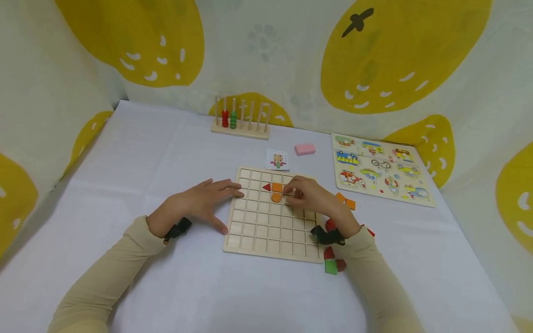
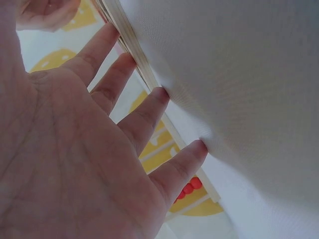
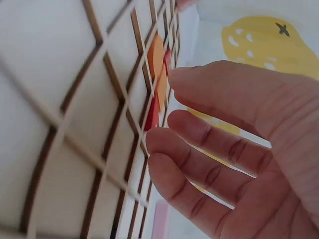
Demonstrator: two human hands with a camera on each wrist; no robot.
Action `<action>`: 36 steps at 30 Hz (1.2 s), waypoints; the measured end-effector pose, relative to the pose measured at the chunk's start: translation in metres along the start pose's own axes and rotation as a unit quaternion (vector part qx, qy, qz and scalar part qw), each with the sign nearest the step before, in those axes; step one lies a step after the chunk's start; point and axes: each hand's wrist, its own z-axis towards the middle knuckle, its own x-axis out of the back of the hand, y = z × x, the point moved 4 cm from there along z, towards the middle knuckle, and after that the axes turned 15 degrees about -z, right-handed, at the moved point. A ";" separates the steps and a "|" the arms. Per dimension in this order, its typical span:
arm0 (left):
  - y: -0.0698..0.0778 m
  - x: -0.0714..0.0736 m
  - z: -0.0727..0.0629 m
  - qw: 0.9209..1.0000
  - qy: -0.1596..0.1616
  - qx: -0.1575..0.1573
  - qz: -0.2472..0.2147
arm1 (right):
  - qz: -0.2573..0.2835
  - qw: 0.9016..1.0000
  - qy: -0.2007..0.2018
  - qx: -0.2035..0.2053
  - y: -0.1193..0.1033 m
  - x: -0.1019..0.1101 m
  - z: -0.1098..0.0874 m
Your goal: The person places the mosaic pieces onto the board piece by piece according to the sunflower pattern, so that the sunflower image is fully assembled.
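A wooden grid board (image 1: 255,231) lies on the white table. Set in its upper cells are a red triangle (image 1: 267,187), an orange square (image 1: 276,187) and, below that, an orange round piece (image 1: 276,198). My left hand (image 1: 200,201) is spread at the board's left side, fingertips by its edge; the left wrist view shows straight fingers (image 2: 147,112). Over the upper right cells is my right hand (image 1: 310,196), its fingers loosely bent. In the right wrist view a second red piece (image 3: 151,115) sits in the grid by those fingertips, with a gap between thumb and fingers.
Right of the board lie loose orange pieces (image 1: 350,204), red pieces (image 1: 329,252) and a green square (image 1: 331,267), some partly under the right forearm. Beyond the board are a pattern card (image 1: 277,159), a pink block (image 1: 305,149), a bead-peg stand (image 1: 240,131) and a vehicle puzzle (image 1: 381,178).
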 end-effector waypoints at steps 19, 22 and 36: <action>-0.003 -0.002 0.001 1.000 0.002 -0.002 0.003 | 0.042 0.996 0.040 -0.073 0.053 0.015 -0.053; -0.003 -0.002 0.001 1.000 0.002 -0.001 0.001 | 0.035 0.994 0.021 -0.099 0.059 0.016 -0.058; -0.001 -0.001 0.000 1.000 0.001 -0.004 -0.003 | 0.028 0.994 -0.019 -0.106 0.069 0.014 -0.065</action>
